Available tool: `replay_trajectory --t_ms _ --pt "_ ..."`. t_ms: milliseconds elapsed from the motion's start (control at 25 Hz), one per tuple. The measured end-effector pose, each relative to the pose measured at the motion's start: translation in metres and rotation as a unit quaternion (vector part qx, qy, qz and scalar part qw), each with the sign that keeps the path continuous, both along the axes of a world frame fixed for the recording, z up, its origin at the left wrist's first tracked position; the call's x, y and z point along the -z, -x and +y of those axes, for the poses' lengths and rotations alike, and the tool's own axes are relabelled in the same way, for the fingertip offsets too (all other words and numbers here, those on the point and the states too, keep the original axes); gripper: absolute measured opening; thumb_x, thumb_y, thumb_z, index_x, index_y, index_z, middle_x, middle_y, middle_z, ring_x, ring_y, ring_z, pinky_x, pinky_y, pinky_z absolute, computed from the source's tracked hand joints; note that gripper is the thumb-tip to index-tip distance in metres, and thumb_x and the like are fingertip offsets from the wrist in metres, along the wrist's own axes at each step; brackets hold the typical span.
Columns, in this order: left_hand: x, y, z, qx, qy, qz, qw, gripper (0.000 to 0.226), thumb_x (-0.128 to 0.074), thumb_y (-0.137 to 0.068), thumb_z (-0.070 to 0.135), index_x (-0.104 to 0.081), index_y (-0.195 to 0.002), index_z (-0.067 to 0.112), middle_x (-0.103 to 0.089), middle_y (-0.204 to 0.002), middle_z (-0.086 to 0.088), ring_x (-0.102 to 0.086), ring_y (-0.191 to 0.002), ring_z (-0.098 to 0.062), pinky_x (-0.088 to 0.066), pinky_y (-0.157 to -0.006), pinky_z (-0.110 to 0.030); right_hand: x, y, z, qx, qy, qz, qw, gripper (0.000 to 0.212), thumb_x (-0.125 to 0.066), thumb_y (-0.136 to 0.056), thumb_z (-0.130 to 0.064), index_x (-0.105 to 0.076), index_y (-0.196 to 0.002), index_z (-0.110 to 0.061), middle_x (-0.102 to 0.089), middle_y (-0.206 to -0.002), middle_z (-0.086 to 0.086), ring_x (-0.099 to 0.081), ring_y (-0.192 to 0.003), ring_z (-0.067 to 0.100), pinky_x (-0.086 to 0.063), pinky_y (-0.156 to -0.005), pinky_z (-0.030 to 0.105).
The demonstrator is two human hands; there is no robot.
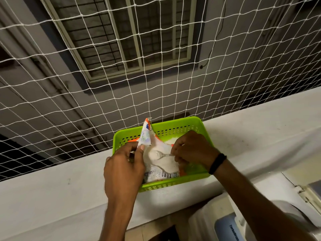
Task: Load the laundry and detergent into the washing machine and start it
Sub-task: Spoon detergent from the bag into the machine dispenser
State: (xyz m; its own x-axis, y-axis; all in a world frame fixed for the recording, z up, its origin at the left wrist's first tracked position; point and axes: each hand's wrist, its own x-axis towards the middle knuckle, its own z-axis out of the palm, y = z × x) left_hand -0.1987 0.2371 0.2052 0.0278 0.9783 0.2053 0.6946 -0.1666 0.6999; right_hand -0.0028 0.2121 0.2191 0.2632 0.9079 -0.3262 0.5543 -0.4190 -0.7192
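An open detergent packet [147,136], white with orange and blue print, lies in a green plastic basket [175,126] on a white ledge. White powder [163,162] shows inside the packet. My left hand [124,166] pinches the packet's left edge and holds it open. My right hand [192,148] grips the handle of a clear plastic spoon [160,155] whose bowl rests in the powder. A black band circles my right wrist. The washing machine [229,223] shows partly at the bottom right, below the ledge.
The white ledge [52,197] runs across the view. A white rope net [121,84] rises from its far edge, with a barred window behind it. Part of the machine's pale top shows at the right edge [305,193].
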Motion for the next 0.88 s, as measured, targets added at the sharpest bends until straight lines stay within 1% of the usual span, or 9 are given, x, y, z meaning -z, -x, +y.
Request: replay_trajectory --t_ms 80,160,280,360,480,600,720,800,880 --pt "0.0 0.0 0.0 -0.001 -0.003 0.004 1.0 0.016 -0.06 -0.093 0.044 -0.07 -0.104 0.039 -0.073 -0.085 0.01 -0.065 -0.083 -0.026 -0.05 -0.068 -0.032 -0.005 -0.004 -0.004 0.022 -0.009 0.045 0.999 0.013 -0.067 -0.081 -0.011 -0.077 -0.074 -0.006 -0.075 -0.066 0.01 -0.073 -0.064 0.023 -0.062 -0.074 0.037" --pt "-0.002 0.0 0.0 0.004 -0.008 0.001 1.0 0.017 -0.062 -0.093 0.041 -0.066 -0.108 0.04 -0.073 -0.092 0.011 -0.066 -0.083 -0.023 -0.051 -0.069 -0.032 -0.01 -0.006 -0.01 0.046 -0.009 0.088 0.995 0.012 -0.067 -0.084 -0.007 -0.076 -0.078 -0.002 -0.074 -0.072 0.017 -0.071 -0.064 0.031 -0.062 -0.066 0.035" --pt "-0.008 -0.001 -0.001 0.012 -0.008 -0.023 1.0 0.024 -0.066 -0.091 0.035 -0.065 -0.114 0.037 -0.071 -0.102 0.015 -0.066 -0.081 -0.018 -0.05 -0.071 -0.03 -0.016 -0.008 -0.017 0.053 -0.012 0.112 0.992 0.015 -0.062 -0.086 -0.001 -0.076 -0.081 -0.002 -0.074 -0.077 0.021 -0.066 -0.062 0.026 -0.06 -0.06 0.031" --pt "-0.012 -0.002 -0.002 0.006 -0.01 -0.051 0.999 0.025 -0.067 -0.09 0.03 -0.064 -0.114 0.037 -0.07 -0.105 0.017 -0.066 -0.082 -0.016 -0.052 -0.073 -0.031 -0.018 -0.007 -0.021 0.056 -0.026 0.11 0.992 0.018 -0.059 -0.084 0.0 -0.076 -0.08 -0.003 -0.074 -0.076 0.02 -0.065 -0.062 0.026 -0.06 -0.062 0.033" --pt "-0.015 -0.004 -0.005 -0.003 -0.024 -0.109 0.994 0.023 -0.067 -0.09 0.026 -0.063 -0.108 0.04 -0.07 -0.103 0.016 -0.066 -0.085 -0.012 -0.053 -0.075 -0.032 -0.021 -0.008 -0.029 0.073 -0.042 0.101 0.991 0.018 -0.059 -0.083 -0.001 -0.077 -0.08 -0.004 -0.072 -0.07 0.017 -0.064 -0.061 0.027 -0.06 -0.067 0.04" --pt "-0.019 -0.007 -0.01 -0.002 -0.045 -0.145 0.988 0.023 -0.065 -0.091 0.022 -0.064 -0.105 0.041 -0.07 -0.102 0.016 -0.066 -0.086 -0.01 -0.05 -0.073 -0.025 -0.024 -0.008 -0.039 0.079 -0.053 0.082 0.992 0.021 -0.059 -0.083 -0.003 -0.078 -0.078 -0.01 -0.073 -0.068 0.013 -0.068 -0.062 0.029 -0.062 -0.068 0.04" --pt "-0.022 -0.012 -0.015 0.002 -0.069 -0.179 0.981 0.022 -0.065 -0.092 0.02 -0.065 -0.103 0.039 -0.07 -0.102 0.015 -0.066 -0.088 -0.008 -0.048 -0.073 -0.019 -0.027 -0.011 -0.049 0.104 -0.067 0.084 0.989 0.026 -0.056 -0.082 -0.001 -0.078 -0.074 -0.012 -0.072 -0.064 0.01 -0.068 -0.059 0.023 -0.061 -0.065 0.036" --pt "-0.023 -0.018 -0.02 0.005 -0.089 -0.198 0.976 0.018 -0.066 -0.092 0.019 -0.066 -0.101 0.035 -0.068 -0.102 0.013 -0.066 -0.089 -0.008 -0.052 -0.073 -0.022 -0.03 -0.013 -0.059 0.129 -0.075 0.09 0.985 0.023 -0.058 -0.083 -0.001 -0.078 -0.076 -0.011 -0.071 -0.063 0.009 -0.066 -0.056 0.018 -0.059 -0.061 0.032" --pt "-0.023 -0.025 -0.026 0.008 -0.102 -0.225 0.969 0.016 -0.066 -0.093 0.017 -0.068 -0.101 0.029 -0.068 -0.102 0.01 -0.066 -0.089 -0.01 -0.054 -0.073 -0.027 -0.034 -0.018 -0.071 0.139 -0.083 0.107 0.981 0.017 -0.061 -0.082 -0.001 -0.077 -0.079 -0.006 -0.07 -0.065 0.013 -0.065 -0.057 0.019 -0.056 -0.059 0.029"
